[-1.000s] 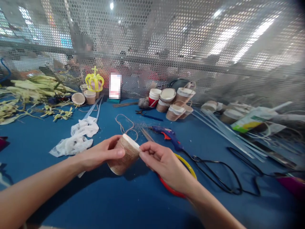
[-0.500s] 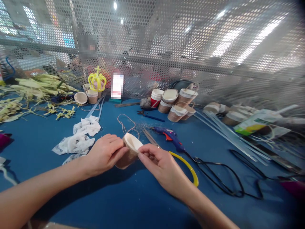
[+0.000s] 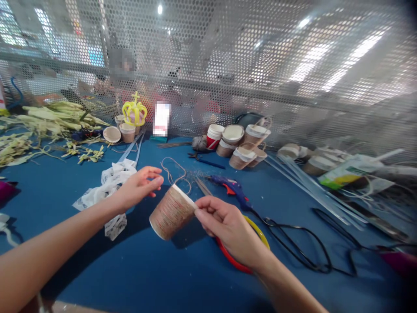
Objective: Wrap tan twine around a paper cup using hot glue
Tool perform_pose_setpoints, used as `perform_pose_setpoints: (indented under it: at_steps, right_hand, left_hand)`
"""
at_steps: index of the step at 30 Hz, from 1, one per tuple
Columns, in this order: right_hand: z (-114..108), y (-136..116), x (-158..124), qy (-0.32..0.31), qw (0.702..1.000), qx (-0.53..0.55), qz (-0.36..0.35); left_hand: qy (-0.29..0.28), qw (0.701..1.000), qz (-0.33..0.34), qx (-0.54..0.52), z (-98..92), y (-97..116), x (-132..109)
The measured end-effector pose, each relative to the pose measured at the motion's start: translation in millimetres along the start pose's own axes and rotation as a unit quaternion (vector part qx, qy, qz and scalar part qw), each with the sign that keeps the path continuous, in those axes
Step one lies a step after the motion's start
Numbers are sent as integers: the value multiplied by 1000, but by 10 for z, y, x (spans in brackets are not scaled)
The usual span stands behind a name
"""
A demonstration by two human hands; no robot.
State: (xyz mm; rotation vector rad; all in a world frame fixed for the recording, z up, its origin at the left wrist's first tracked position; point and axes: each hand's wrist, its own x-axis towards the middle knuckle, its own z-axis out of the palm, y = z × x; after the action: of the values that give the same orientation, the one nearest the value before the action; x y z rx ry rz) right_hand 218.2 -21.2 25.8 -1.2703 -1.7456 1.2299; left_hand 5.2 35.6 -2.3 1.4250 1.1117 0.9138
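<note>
My right hand [image 3: 221, 221] pinches the rim of a paper cup [image 3: 172, 213] wrapped in brown twine. The cup tilts above the blue table, its base toward the lower left. Apart from the cup, to its left, my left hand [image 3: 143, 184] hangs with fingers loosely spread and nothing in them. Crumpled white lace ribbon [image 3: 97, 195] lies below and beside the left forearm. Behind the cup a loose loop of thin twine [image 3: 174, 167] rests on the table. Scissors [image 3: 233, 256] with red and yellow handles lie partly hidden under my right hand.
A blue glue gun [image 3: 233, 187] with a black cord [image 3: 302, 224] lies right of the cup. Several wrapped cups [image 3: 243, 156] stand by the mesh screen [image 3: 195, 52]. Clear glue sticks [image 3: 312, 191] lie at right, dried husks [image 3: 55, 119] at left, near a yellow crown [image 3: 134, 114].
My left hand has let go of the cup and moved up and left. The cup has turned in my right hand, so its twine-covered side shows instead of its white inside.
</note>
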Motion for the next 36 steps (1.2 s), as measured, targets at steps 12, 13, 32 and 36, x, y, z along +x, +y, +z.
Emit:
perform_pose_setpoints:
  at_steps: [12, 13, 32, 36]
  right_hand:
    - [121, 10, -4, 9, 1000, -23, -8]
    - [132, 17, -5, 10, 1000, -24, -8]
    - [140, 89, 21, 8, 999, -39, -15]
    - [129, 81, 30, 23, 999, -34, -13]
  left_hand:
    - [-141, 989, -22, 26, 236, 149, -248]
    - [-139, 990, -20, 23, 229, 151, -246]
    - [-157, 987, -26, -37, 152, 122, -222]
    - [-156, 986, -26, -42, 169, 105, -220]
